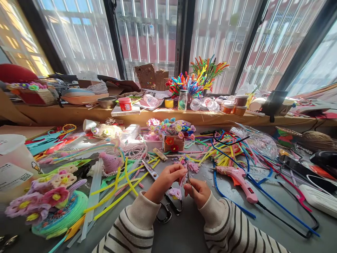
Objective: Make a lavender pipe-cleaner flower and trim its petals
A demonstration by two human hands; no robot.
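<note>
My left hand (168,181) pinches a strip of pale pink pipe cleaner (182,181) between thumb and fingertips. Just below it hangs a fuzzy pink flower (174,193); whether the two are joined cannot be made out. My right hand (197,191) is closed around a slim metal tool (188,174) pointing upward, its tip close to the left fingertips. Its kind is unclear, perhaps small scissors or tweezers. Large black-handled scissors (150,169) lie partly under my left hand. More pink fuzzy flowers (193,167) rest on the table beyond my hands.
A pink hot glue gun (238,179) with a black cord lies at right. Loose pipe cleaners (231,151) heap behind it. At left are yellow pipe cleaners (116,202), clear glue sticks (92,200) and a flowered green piece (63,214). A twine-wrapped flower box (173,142) stands ahead.
</note>
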